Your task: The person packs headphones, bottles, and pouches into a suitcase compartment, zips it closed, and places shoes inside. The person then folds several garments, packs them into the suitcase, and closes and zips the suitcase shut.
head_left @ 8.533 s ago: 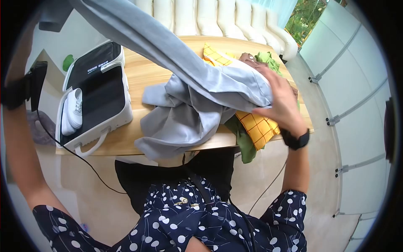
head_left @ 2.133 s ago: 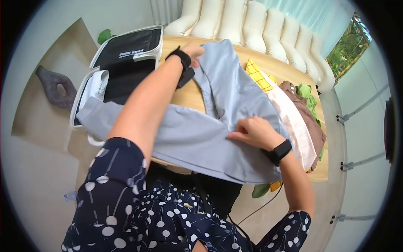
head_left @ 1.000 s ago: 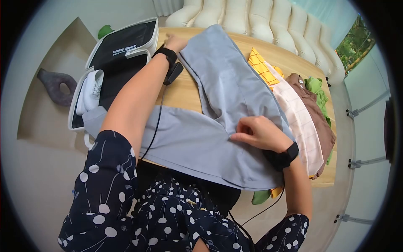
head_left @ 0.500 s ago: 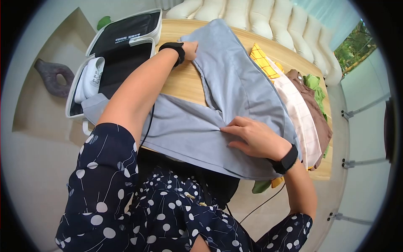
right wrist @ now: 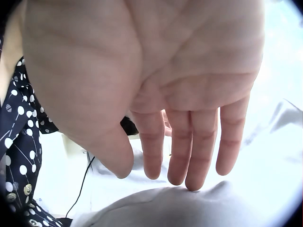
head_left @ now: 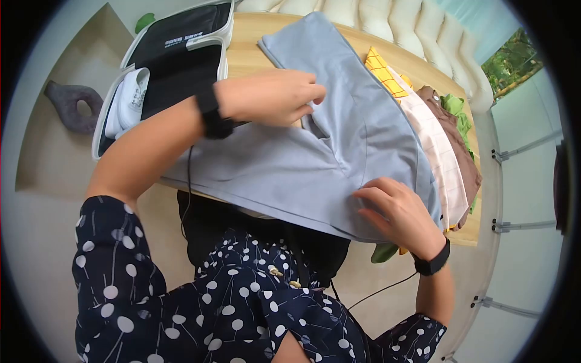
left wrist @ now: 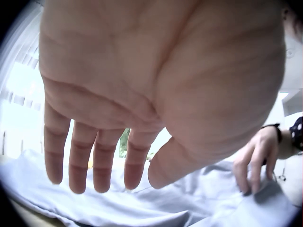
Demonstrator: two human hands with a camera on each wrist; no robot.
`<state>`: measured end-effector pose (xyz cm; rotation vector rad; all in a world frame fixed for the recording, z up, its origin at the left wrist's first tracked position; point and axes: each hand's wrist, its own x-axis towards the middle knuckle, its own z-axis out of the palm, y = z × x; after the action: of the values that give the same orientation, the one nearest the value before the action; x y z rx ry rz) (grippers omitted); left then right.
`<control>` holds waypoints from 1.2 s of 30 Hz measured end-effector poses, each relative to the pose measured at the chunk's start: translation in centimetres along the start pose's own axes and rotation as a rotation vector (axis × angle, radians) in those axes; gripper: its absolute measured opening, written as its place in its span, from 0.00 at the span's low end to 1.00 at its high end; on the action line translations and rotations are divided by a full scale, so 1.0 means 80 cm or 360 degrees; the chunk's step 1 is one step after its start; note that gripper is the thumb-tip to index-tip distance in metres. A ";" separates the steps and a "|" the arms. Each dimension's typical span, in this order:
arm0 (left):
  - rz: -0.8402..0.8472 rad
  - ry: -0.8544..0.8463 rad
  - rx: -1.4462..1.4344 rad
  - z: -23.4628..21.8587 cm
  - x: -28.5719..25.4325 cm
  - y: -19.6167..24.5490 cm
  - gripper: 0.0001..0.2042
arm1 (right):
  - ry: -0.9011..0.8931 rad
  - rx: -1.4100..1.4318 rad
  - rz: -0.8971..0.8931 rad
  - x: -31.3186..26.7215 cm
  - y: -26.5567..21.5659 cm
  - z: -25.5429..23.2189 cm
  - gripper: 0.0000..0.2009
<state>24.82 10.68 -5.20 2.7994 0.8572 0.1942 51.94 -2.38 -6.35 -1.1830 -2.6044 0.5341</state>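
Note:
Grey-blue trousers [head_left: 290, 163] lie spread over the wooden table, one leg reaching toward the far edge, the other toward the left. My left hand [head_left: 266, 97] is over the trousers near where the legs part; in the left wrist view its fingers [left wrist: 102, 161] hang relaxed above the cloth, holding nothing. Near the waist end, my right hand [head_left: 402, 215] has its fingertips at the fabric; the right wrist view shows the fingers [right wrist: 199, 156] extended, with the tips at a raised fold of cloth [right wrist: 189, 203].
An open suitcase [head_left: 222, 63] with white shoes [head_left: 129, 100] stands at the left. Right of the trousers lie a yellow checked cloth [head_left: 384, 72], a pale checked garment [head_left: 426, 133], a brown garment [head_left: 454, 157] and a green one [head_left: 454, 109]. A cushioned seat [head_left: 399, 30] is behind.
My left hand has left the far trouser leg's edge and come nearer and to the right. My right hand has shifted right and toward my body, away from the crotch seam.

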 end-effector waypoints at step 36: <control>-0.1064 0.0695 0.0024 -0.005 -0.379 -0.047 0.13 | 0.0311 -0.0467 0.0297 -0.059 -0.016 0.063 0.32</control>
<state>-2.18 -3.33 -7.62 2.3371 1.8261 0.6906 52.35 -7.94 -10.65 -1.4949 -2.4765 0.0605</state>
